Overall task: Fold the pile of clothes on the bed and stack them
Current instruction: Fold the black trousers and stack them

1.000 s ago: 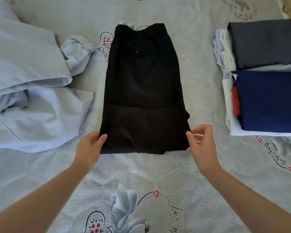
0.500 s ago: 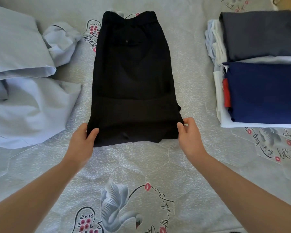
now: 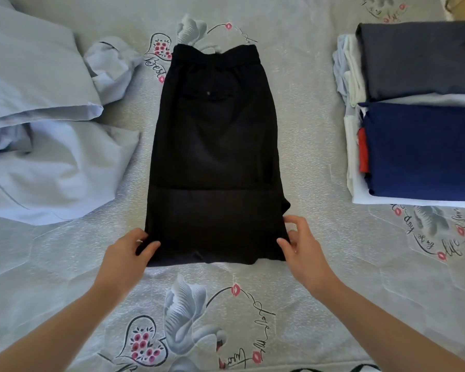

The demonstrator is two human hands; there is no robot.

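Your left hand (image 3: 126, 255) pinches the near left corner of the black shorts (image 3: 215, 157), thumb on top of the cloth and fingers tucked under the edge. Your right hand (image 3: 302, 248) grips the near right corner, thumb and fingers curled around the fabric's side. The shorts lie flat in the middle of the bed sheet (image 3: 320, 277), long axis running straight away from you, waistband at the far end, a back pocket with a small button facing up. To your left sits a rumpled pile of pale blue clothes (image 3: 43, 130), just beside the shorts but not touching. To your right, well apart, is the folded stack (image 3: 419, 154): navy on top near you, dark grey behind it, white and a sliver of red beneath. The sheet's print reads "Best" near the waistband, with looping script near your wrists that I can't make out.
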